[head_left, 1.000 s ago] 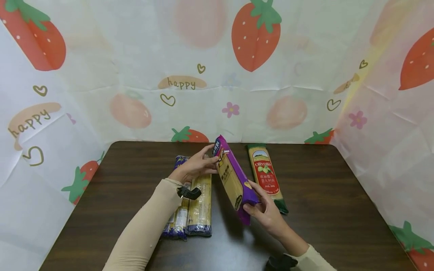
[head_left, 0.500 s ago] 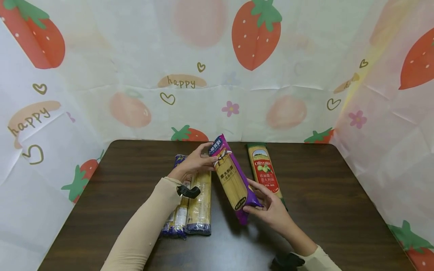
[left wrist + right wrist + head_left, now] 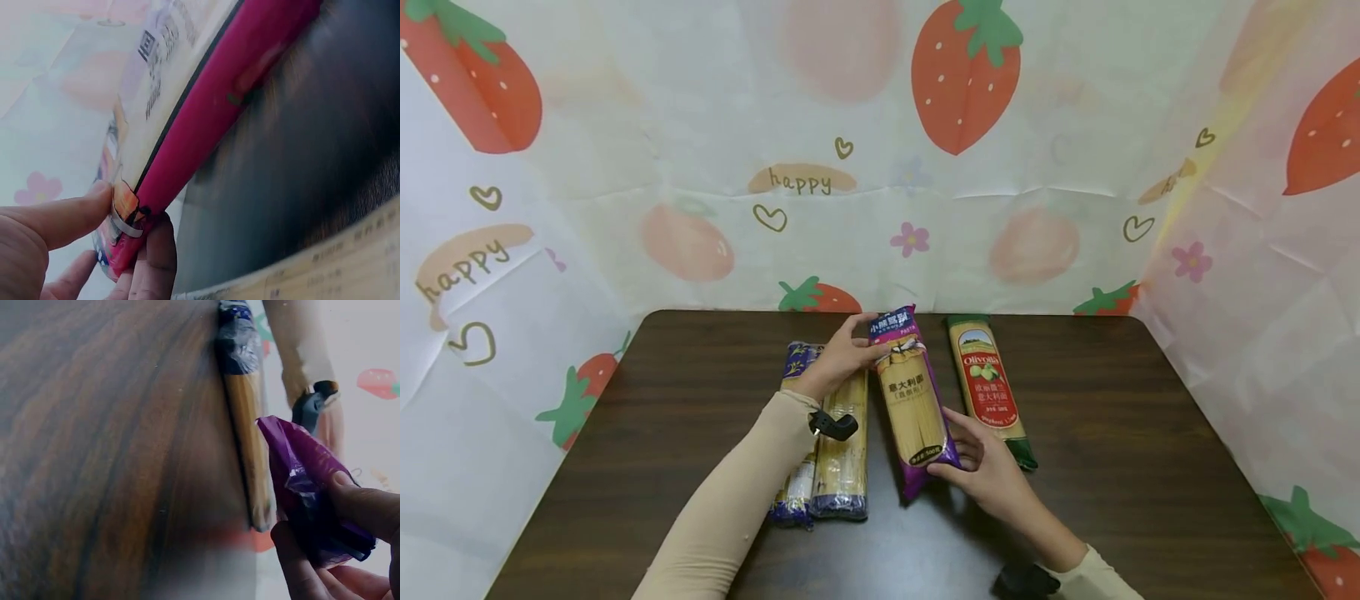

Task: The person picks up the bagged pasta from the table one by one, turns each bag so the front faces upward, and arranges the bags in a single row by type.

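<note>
Both hands hold a purple-edged pack of spaghetti (image 3: 913,400) above the middle of the table, its printed front turned up toward the head camera. My left hand (image 3: 842,357) grips the blue-labelled far end, thumb on the front and fingers behind in the left wrist view. At the near end my right hand (image 3: 988,467) pinches the purple wrapper (image 3: 306,481) between thumb and fingers. Under the left forearm, two clear packs of spaghetti with blue ends lie side by side; the right one (image 3: 841,454) shows more, the left one (image 3: 795,500) is partly hidden.
A green-ended pack of spaghetti with a red label (image 3: 990,387) lies to the right on the dark wooden table (image 3: 1120,467). Behind the table's far edge hangs a strawberry-printed cloth (image 3: 715,108), which also runs along both sides.
The purple pack has been turned so its front faces up more, and it now points more nearly straight away. Both hands moved with it; the other packs stay put.
</note>
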`<state>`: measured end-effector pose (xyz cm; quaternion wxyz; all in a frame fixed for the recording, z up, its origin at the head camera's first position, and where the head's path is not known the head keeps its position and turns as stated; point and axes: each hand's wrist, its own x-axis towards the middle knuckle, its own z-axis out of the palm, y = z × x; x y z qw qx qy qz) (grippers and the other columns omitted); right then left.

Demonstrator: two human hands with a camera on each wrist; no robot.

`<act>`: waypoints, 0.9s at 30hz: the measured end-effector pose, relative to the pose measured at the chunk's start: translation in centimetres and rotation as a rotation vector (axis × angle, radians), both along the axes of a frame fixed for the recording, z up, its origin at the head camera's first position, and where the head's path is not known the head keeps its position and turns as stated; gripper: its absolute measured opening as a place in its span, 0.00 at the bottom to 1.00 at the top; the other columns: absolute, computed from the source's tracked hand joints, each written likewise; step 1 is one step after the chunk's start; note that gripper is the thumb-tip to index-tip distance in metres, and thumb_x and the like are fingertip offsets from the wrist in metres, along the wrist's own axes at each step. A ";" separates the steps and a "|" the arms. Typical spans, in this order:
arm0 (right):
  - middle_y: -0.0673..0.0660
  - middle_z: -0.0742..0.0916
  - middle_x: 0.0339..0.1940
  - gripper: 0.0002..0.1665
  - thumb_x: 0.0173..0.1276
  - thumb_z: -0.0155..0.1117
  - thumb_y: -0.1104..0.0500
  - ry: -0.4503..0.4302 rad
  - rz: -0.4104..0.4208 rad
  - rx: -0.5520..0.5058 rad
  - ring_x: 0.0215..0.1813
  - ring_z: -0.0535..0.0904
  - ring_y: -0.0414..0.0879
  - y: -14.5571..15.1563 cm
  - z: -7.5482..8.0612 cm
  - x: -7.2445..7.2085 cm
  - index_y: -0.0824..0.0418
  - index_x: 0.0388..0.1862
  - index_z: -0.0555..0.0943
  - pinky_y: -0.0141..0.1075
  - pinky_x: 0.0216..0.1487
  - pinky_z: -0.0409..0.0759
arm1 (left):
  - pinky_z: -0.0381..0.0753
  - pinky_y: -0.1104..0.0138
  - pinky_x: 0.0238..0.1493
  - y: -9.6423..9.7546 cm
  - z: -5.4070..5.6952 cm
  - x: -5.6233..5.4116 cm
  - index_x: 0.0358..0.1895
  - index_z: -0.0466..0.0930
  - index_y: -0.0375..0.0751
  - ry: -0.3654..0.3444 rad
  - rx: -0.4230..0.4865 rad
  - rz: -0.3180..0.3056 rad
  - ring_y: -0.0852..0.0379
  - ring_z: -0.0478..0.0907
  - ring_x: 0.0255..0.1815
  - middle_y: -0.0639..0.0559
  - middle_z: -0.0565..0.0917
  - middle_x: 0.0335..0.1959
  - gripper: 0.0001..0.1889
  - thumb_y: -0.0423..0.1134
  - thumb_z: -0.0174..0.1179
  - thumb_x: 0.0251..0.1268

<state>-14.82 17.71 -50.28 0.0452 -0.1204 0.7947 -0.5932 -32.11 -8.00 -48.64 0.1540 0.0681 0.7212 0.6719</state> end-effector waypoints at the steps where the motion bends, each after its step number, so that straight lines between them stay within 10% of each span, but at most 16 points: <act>1: 0.67 0.87 0.60 0.48 0.66 0.81 0.66 -0.005 -0.015 0.015 0.58 0.88 0.56 -0.1 0.0 0.0 0.66 0.81 0.69 0.36 0.56 0.88 | 0.81 0.43 0.62 0.2 0.0 0.0 0.86 0.59 0.48 0.005 -0.019 -0.003 0.46 0.85 0.50 0.27 0.78 0.67 0.40 0.34 0.67 0.77; 9: 0.65 0.89 0.58 0.47 0.65 0.83 0.62 -0.028 -0.095 0.079 0.55 0.89 0.54 -0.2 -0.3 -0.5 0.65 0.80 0.72 0.41 0.54 0.89 | 0.72 0.40 0.74 1.5 -0.2 -0.5 0.86 0.61 0.49 0.043 -0.142 -0.034 0.33 0.66 0.79 0.29 0.64 0.80 0.39 0.36 0.69 0.77; 27: 0.65 0.89 0.60 0.47 0.67 0.82 0.62 -0.035 -0.108 0.160 0.52 0.89 0.52 0.2 -1.2 -1.6 0.68 0.80 0.71 0.46 0.54 0.90 | 0.67 0.41 0.78 3.4 -1.4 -2.4 0.87 0.59 0.49 0.042 -0.262 -0.141 0.34 0.57 0.85 0.30 0.59 0.84 0.42 0.33 0.69 0.75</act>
